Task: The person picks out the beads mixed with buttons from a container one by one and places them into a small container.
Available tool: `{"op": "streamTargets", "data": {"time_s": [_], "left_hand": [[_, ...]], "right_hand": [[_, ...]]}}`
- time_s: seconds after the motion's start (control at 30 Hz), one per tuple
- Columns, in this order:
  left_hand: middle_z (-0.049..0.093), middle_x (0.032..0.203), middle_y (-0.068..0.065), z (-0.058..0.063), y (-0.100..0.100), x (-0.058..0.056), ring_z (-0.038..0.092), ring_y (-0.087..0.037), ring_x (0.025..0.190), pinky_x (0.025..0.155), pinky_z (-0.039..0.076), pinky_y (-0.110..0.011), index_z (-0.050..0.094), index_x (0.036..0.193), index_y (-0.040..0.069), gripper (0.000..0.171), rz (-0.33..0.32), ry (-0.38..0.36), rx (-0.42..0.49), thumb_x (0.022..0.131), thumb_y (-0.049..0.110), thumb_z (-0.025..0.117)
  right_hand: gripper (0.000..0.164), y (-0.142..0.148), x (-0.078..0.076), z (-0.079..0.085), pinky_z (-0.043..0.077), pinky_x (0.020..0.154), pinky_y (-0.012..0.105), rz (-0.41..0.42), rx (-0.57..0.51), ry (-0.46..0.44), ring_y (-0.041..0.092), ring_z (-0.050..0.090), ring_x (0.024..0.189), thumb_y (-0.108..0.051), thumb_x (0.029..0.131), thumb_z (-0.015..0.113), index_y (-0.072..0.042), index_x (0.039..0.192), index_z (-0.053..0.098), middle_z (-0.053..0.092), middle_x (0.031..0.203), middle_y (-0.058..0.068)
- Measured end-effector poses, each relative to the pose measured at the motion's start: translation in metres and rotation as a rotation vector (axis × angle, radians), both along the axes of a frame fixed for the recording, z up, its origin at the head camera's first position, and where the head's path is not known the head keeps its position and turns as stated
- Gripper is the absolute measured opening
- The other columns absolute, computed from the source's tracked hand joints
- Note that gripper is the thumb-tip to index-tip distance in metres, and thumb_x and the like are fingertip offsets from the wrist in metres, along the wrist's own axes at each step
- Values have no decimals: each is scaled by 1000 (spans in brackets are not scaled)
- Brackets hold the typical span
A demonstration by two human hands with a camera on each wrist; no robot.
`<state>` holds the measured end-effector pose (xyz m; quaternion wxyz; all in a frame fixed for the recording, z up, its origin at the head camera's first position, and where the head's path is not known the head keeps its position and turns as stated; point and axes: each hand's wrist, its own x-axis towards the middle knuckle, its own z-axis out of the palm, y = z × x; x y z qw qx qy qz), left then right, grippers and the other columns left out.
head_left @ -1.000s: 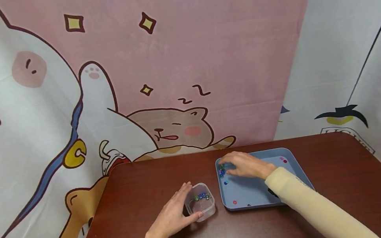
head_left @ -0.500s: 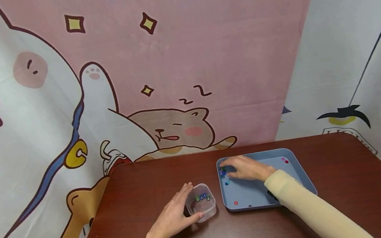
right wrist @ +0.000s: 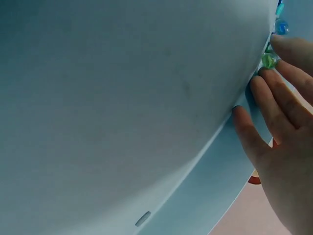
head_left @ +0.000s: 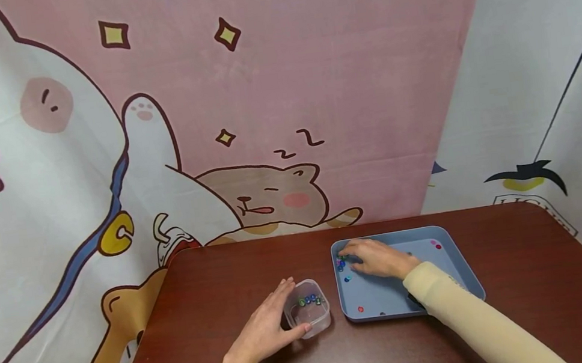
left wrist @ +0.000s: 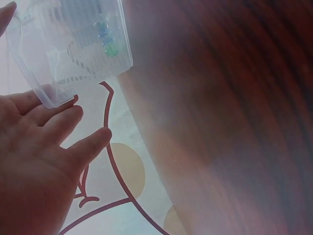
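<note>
While the left hand (head_left: 262,329) grips the tub (head_left: 320,325), thumb near and fingers far, the right hand (head_left: 375,256) is at the marbles (head_left: 340,264) bunched along the far left of the tray (head_left: 384,296)! Its fingers are loosely parted, the index at a green marble (right wrist: 269,60); no pinch shows. With others (head_left: 313,298) already in the tub, this looks like the picking-up step. The next move calls for thumb and fingertip meeting cleanly on one marble.
</note>
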<state>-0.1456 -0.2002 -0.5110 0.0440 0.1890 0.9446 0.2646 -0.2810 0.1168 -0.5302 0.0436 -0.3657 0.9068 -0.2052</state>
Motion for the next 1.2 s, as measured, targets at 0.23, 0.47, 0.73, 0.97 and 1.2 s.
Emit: {"op": "streamTargets", "data": {"time_s": [0.23, 0.47, 0.73, 0.97, 1.2], "left_hand": [[35, 167, -4, 0, 0, 1, 35, -28, 151, 111, 41, -61, 40, 160, 13, 96, 0, 0, -1, 86, 64, 74], [35, 167, -4, 0, 0, 1, 36, -28, 151, 110, 41, -61, 40, 160, 13, 95, -2, -1, 2, 86, 63, 75], [35, 167, -5, 1, 0, 1, 37, -27, 150, 110, 43, -59, 40, 160, 13, 95, -6, 3, -3, 87, 63, 74], [35, 167, -3, 1, 0, 1, 36, -26, 151, 110, 42, -59, 40, 160, 13, 95, -3, 3, -7, 87, 63, 74], [36, 167, -2, 1, -1, 1, 36, -25, 151, 111, 42, -57, 41, 159, 13, 96, -13, 13, -10, 87, 67, 71]], "right_hand": [[38, 1, 3, -1, 49, 105, 50, 8, 25, 50, 29, 62, 121, -14, 97, 74, -5, 133, 69, 66, 129, 11], [33, 2, 2, -5, 53, 100, 46, 8, 19, 103, 24, 65, 114, -15, 95, 77, -7, 126, 73, 69, 121, 7], [26, 2, 1, -7, 55, 96, 46, 9, 8, 149, 24, 67, 110, -15, 92, 79, -9, 117, 77, 69, 117, 6], [19, 2, 0, -8, 55, 94, 46, 1, 6, 164, 22, 68, 107, -16, 92, 80, -13, 111, 79, 70, 113, 2], [18, 2, 0, -6, 56, 94, 45, -1, -10, 138, 22, 68, 106, -16, 92, 80, -12, 110, 79, 71, 113, 3]]}}
